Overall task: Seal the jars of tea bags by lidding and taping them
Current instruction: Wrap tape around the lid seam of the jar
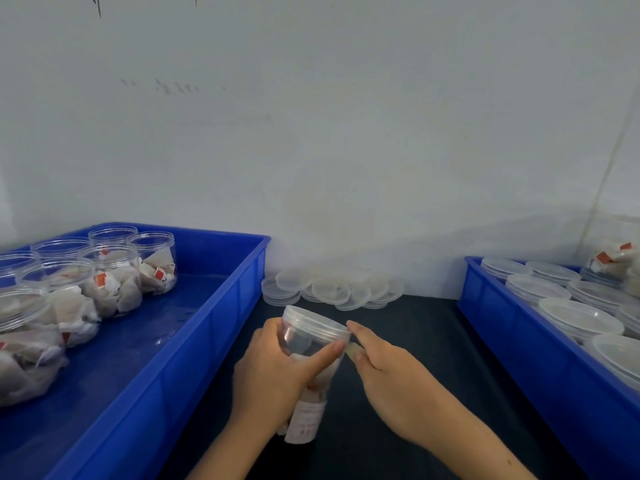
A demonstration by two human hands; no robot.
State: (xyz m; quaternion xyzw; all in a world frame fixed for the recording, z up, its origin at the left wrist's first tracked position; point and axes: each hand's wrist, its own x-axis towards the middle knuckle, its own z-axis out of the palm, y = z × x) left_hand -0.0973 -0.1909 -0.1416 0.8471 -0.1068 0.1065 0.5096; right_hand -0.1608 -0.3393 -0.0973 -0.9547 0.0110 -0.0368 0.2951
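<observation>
A clear plastic jar [304,341] with tea bags inside and a clear lid [313,318] on top is tilted over the dark table. My left hand [273,372] grips the jar's body, with its index finger stretched along the side just under the lid. At the lid's right edge, my right hand [384,372] pinches a small strip of clear tape [351,349]. A white label shows on the jar's lower end [306,422].
A blue tray [194,327] on the left holds several open jars of tea bags [114,271]. Loose clear lids [332,289] are piled by the wall. On the right, a second blue tray [502,327] holds several lidded jars [578,317].
</observation>
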